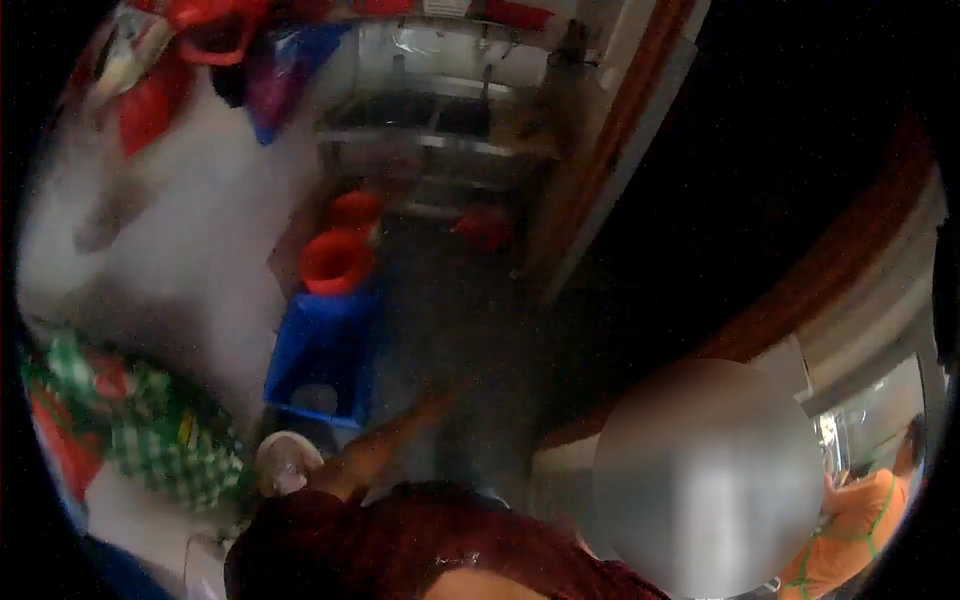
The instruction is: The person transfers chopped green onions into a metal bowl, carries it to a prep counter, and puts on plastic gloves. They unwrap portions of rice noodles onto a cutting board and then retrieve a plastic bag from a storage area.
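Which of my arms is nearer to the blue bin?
Left, apparently: the blurred left forearm lies just below and right of the blue bin in the picture. The right arm can't be made out.

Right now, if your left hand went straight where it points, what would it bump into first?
Nothing that I can make out. The left hand points over the dark floor, away from the blue bin; the way looks free, though blur and darkness hide the depth.

Crate point(330, 322) L of ctr, tubs point(338, 285) just behind; fabric point(165, 445) nr L; shelves point(470, 147) at bk.
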### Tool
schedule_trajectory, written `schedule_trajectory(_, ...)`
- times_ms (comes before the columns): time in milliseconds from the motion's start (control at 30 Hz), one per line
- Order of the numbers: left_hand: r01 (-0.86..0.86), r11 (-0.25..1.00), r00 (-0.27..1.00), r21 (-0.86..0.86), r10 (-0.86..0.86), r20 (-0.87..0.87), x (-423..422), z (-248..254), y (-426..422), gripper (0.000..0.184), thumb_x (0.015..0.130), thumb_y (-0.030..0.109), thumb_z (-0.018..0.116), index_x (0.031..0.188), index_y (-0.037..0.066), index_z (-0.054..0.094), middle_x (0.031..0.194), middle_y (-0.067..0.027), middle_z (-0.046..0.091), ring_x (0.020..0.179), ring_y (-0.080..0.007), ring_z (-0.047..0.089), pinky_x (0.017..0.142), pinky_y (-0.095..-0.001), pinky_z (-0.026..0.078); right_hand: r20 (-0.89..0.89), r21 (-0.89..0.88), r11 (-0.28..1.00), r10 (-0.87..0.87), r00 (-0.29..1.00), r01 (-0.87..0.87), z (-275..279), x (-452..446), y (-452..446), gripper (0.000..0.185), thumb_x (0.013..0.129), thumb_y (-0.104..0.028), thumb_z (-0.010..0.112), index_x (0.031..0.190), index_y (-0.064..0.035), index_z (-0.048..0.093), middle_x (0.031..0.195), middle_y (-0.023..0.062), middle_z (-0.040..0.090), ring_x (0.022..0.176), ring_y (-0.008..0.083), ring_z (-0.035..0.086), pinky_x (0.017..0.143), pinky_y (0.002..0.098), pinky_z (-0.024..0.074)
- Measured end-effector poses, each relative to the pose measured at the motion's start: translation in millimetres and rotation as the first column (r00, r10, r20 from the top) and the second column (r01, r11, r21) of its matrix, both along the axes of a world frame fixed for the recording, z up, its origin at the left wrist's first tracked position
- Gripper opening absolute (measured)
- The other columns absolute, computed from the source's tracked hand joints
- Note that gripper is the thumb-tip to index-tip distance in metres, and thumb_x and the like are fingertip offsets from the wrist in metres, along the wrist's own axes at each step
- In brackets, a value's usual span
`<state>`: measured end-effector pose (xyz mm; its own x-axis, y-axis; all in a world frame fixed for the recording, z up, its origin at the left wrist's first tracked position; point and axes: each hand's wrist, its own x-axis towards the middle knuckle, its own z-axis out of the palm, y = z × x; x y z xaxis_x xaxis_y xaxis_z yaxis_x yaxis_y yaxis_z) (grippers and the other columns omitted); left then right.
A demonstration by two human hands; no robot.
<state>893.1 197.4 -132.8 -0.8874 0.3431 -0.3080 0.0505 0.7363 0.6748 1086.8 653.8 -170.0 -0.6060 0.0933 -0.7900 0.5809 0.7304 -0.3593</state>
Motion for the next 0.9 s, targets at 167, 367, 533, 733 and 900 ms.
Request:
schedule_trajectory(167,-0.110,0.980,0.923,-0.168,0.164,0.349,-84,-24,-74,0.028,0.087,0.027,0.045,0.092,0.004,0.059,0.094,-0.0157,0.058,0.088,-0.0268,0.057,0.073,-0.0373,0.047,-0.546,0.171,0.947,0.322,0.773,-0.273,66,-323,-41,0.043,0.081,-0.019,0.051,0.122,-0.0053,0.046,0.113,0.0174,0.055,0.106,0.0338,0.052,0.087,0.0440,0.0415)
schedule_trajectory(367,-0.462,0.866,0.746,-0.194,0.497,0.443,-184,-52,-178,0.029,0.087,0.028,0.045,0.092,0.004,0.060,0.093,-0.0148,0.059,0.087,-0.0255,0.058,0.074,-0.0368,0.047,-0.874,0.479,0.863,0.486,0.003,-0.162,327,-710,-171,0.044,0.082,-0.019,0.051,0.123,-0.0051,0.046,0.116,0.0171,0.053,0.109,0.0333,0.049,0.090,0.0438,0.0398)
schedule_trajectory(533,-0.516,0.811,0.617,-0.278,0.576,0.536,-292,-88,-247,0.029,0.087,0.029,0.045,0.093,0.005,0.061,0.093,-0.0141,0.060,0.086,-0.0244,0.058,0.074,-0.0363,0.047,-0.729,0.621,0.754,0.656,-0.195,0.215,450,-913,-204,0.044,0.082,-0.020,0.050,0.123,-0.0049,0.045,0.119,0.0168,0.052,0.112,0.0328,0.048,0.092,0.0437,0.0384)
schedule_trajectory(733,-0.400,0.904,0.876,-0.153,0.426,0.225,-611,-56,-262,0.030,0.088,0.029,0.044,0.093,0.005,0.061,0.092,-0.0132,0.061,0.085,-0.0231,0.059,0.074,-0.0358,0.046,-0.505,0.778,0.413,0.859,0.081,0.472,486,-1045,-158,0.044,0.083,-0.020,0.050,0.124,-0.0047,0.044,0.122,0.0165,0.050,0.115,0.0323,0.045,0.095,0.0435,0.0367)
schedule_trajectory(900,-0.298,0.943,0.945,0.149,0.313,-0.094,-918,76,-186,0.031,0.088,0.030,0.044,0.094,0.006,0.062,0.092,-0.0125,0.062,0.084,-0.0220,0.059,0.074,-0.0353,0.046,-0.060,0.780,-0.127,0.960,0.275,0.613,470,-1075,-104,0.045,0.083,-0.020,0.049,0.125,-0.0045,0.043,0.124,0.0163,0.049,0.118,0.0319,0.044,0.097,0.0434,0.0352)
